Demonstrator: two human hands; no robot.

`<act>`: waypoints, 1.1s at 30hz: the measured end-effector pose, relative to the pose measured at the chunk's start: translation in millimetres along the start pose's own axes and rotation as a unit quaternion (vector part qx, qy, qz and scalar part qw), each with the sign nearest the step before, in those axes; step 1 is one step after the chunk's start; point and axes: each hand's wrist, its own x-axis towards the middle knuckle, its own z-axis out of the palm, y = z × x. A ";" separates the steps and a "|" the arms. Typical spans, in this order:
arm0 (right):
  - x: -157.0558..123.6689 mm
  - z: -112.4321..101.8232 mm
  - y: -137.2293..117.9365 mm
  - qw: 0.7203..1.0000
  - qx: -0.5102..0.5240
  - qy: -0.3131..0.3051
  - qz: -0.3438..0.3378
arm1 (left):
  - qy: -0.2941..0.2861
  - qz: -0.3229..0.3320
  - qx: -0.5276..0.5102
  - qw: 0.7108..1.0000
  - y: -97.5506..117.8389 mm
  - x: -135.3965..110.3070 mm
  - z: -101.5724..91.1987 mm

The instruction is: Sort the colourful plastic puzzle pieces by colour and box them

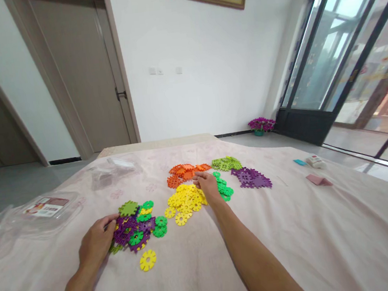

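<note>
The mixed pile [130, 230] is touched at its left side by the curled left hand [97, 238], the nearer one. Closer to the far edge of the table [185, 278], the right hand [207, 184] is held, fingers together, beside the yellow pile [185, 200] and orange pile [184, 171]; whether anything is pinched cannot be told.

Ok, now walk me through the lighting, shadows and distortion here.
Head view: daylight washes out parts of the glass door; head view: the brown door leans, probably wide-angle distortion; head view: a soft shadow edges the right forearm; head view: the yellow pieces read clearly, the labelled clear container less so.
</note>
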 end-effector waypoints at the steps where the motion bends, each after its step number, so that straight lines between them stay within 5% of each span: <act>1: -5.4 9.0 2.2 0.998 -0.048 -0.031 -0.021 | -0.001 0.003 0.000 1.000 0.1 0.1 -0.2; 4: -28.8 35.5 7.4 0.961 -0.201 -0.136 -0.131 | 0.000 0.025 0.006 1.000 0.7 0.1 -0.5; 8: -71.8 64.3 11.7 0.858 -0.357 -0.245 -0.277 | 0.002 0.077 0.005 0.997 1.5 -0.5 0.8; 12: -100.9 80.6 18.1 0.758 -0.428 -0.330 -0.365 | 0.005 0.113 -0.011 0.994 2.5 -0.9 2.2; 15: -105.0 87.0 23.4 0.715 -0.451 -0.361 -0.394 | -0.008 0.135 -0.028 0.990 4.2 -1.0 2.3; 26: -108.7 90.8 11.3 0.658 -0.538 -0.370 -0.375 | -0.038 0.176 -0.065 0.982 8.9 -0.7 1.9; 33: -106.2 90.6 9.4 0.672 -0.509 -0.360 -0.398 | -0.038 0.180 -0.078 0.980 8.0 -0.2 2.8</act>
